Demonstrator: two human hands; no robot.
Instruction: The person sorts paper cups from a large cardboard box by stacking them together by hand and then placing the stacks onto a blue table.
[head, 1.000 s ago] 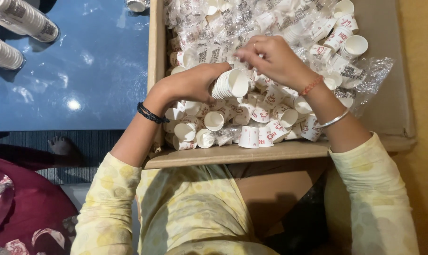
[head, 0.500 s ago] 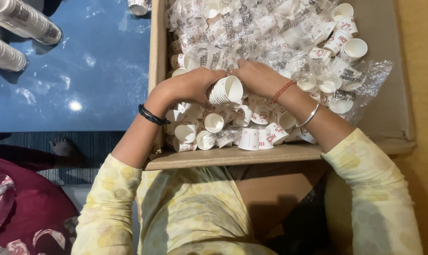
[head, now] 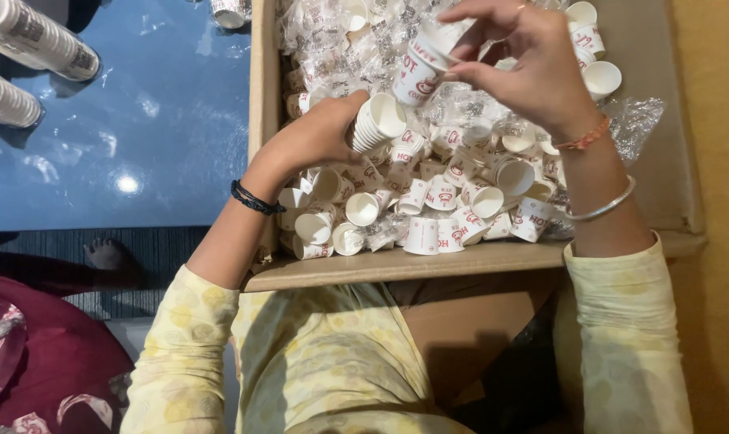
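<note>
Cardboard box (head: 262,104) full of loose paper cups (head: 429,217).
Over the box's middle, the left hand (head: 320,133) grips a cup stack (head: 374,122); above it, the right hand (head: 525,68) pinches one cup (head: 419,74).

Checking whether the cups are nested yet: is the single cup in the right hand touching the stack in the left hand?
Apart. The head view shows the single cup raised above the stack, with bags visible between.

Left of the left hand, a glossy blue table (head: 115,145) bears sleeved cup stacks (head: 39,40); nearer the body, maroon patterned cloth (head: 35,370)
</note>
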